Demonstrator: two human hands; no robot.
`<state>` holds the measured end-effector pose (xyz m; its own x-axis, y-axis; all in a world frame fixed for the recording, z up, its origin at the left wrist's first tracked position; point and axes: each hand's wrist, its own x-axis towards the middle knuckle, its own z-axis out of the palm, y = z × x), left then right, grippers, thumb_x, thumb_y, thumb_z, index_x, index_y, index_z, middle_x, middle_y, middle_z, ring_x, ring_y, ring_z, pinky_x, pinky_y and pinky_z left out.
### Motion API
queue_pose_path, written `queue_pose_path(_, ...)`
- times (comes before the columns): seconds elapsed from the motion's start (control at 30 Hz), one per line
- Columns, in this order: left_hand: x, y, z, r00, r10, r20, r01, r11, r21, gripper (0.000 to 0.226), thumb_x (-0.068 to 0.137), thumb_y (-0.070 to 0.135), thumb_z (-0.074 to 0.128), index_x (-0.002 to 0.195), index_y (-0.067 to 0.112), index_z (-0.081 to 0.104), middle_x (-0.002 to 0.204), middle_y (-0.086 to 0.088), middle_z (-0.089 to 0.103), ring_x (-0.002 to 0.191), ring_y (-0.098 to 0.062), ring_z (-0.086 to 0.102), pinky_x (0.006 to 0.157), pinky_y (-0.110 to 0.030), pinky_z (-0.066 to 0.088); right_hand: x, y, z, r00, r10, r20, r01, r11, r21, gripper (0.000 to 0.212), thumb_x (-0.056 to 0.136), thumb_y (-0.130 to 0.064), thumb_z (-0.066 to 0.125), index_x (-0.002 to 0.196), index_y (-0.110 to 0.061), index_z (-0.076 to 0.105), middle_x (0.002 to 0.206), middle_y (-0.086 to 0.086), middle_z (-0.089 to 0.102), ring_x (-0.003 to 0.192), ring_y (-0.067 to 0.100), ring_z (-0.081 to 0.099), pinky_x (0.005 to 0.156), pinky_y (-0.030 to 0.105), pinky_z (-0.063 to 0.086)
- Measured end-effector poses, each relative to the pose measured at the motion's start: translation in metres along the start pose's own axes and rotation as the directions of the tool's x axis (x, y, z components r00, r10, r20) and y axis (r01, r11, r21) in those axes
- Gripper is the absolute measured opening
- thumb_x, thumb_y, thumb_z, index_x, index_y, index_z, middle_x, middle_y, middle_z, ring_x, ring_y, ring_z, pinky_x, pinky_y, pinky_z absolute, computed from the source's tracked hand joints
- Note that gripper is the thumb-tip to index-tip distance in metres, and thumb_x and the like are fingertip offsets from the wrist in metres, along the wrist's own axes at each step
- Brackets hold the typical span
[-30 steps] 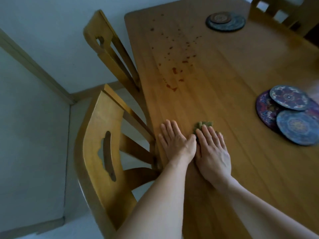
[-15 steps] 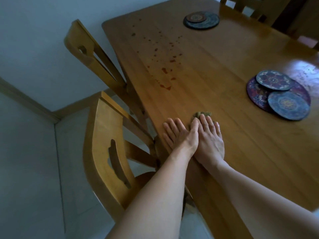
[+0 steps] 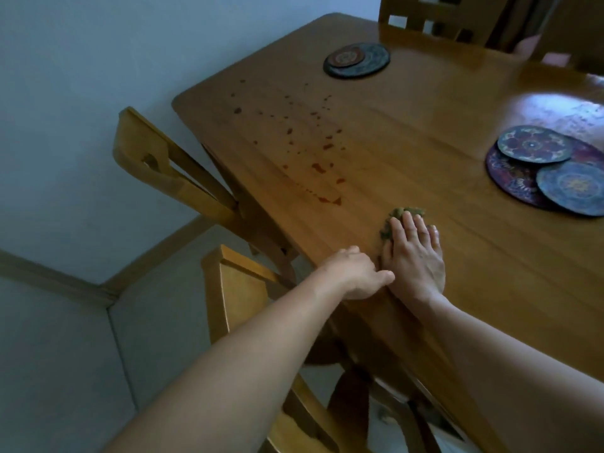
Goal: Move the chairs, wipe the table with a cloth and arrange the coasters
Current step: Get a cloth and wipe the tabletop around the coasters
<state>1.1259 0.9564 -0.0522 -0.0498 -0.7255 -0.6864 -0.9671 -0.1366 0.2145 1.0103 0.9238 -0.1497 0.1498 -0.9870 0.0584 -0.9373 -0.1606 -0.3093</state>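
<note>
The wooden table (image 3: 408, 125) carries a scatter of reddish stains (image 3: 318, 167) along its left half. Straight fingers of my right hand (image 3: 413, 256) press a small green cloth (image 3: 397, 214) flat on the table, just below the nearest stains. My left hand (image 3: 354, 273) rests at the table's left edge beside it, fingers bent, thumb touching the right hand, holding nothing. Three patterned coasters (image 3: 555, 173) overlap at the right. A small coaster lies on a larger dark one (image 3: 358, 60) at the far end.
Two wooden chairs stand pushed in along the table's left side, the near chair (image 3: 243, 289) under my left arm and the far chair (image 3: 170, 168) by the wall. Another chair (image 3: 434, 21) stands at the far end. A light wall runs close on the left.
My left hand has slid back from lying flat beside the cloth to the table's edge, its fingers now bent. The right hand stays on the cloth. The view has swung left.
</note>
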Motion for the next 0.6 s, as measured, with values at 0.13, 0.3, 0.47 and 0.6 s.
queue_pose_path(0.13,0.006,-0.03,-0.014,0.981,0.182,0.059,-0.179,0.982,-0.061,0.047,0.099,0.052,0.041,0.128,0.022,0.062,0.135,-0.004,0.055,0.121,-0.023,0.051,0.103,-0.04,0.042,0.018,-0.02,0.008,0.993,0.118,-0.014,-0.117,0.993,0.014,0.052,0.101,-0.034,0.029,0.151,-0.018,0.031,0.161,0.008,0.021,0.15,0.023,0.009,0.122,0.041,0.0)
queue_pose_path(0.3,0.017,-0.058,-0.036,0.961,0.242,0.132,-0.21,0.953,-0.22,0.037,0.1,0.045,0.045,0.126,0.025,0.062,0.124,0.0,0.063,0.113,-0.018,0.058,0.101,-0.038,0.045,0.046,-0.049,0.01,0.972,0.234,0.037,-0.236,0.949,0.208,0.055,0.098,-0.036,0.036,0.15,-0.018,0.032,0.161,0.005,0.019,0.15,0.019,0.006,0.12,0.037,-0.009)
queue_pose_path(0.47,0.054,-0.057,-0.044,0.85,-0.031,-0.526,-0.136,0.952,-0.276,0.029,0.101,0.036,0.037,0.11,0.022,0.06,0.109,0.0,0.06,0.096,-0.018,0.057,0.087,-0.041,0.052,0.067,-0.06,-0.002,0.948,0.228,0.224,-0.319,0.679,0.661,0.052,0.101,-0.025,0.035,0.152,-0.019,0.028,0.158,0.004,0.028,0.148,0.019,0.016,0.121,0.041,0.002)
queue_pose_path(0.6,0.092,-0.033,-0.016,0.813,0.225,-0.537,-0.373,0.909,-0.185,0.038,0.102,0.033,0.037,0.136,0.018,0.045,0.142,-0.005,0.042,0.132,-0.023,0.038,0.111,-0.04,0.035,0.073,-0.051,-0.012,0.923,0.332,0.192,-0.294,0.288,0.911,0.048,0.099,-0.017,0.042,0.146,-0.02,0.041,0.147,0.002,0.046,0.135,0.015,0.042,0.115,0.038,0.032)
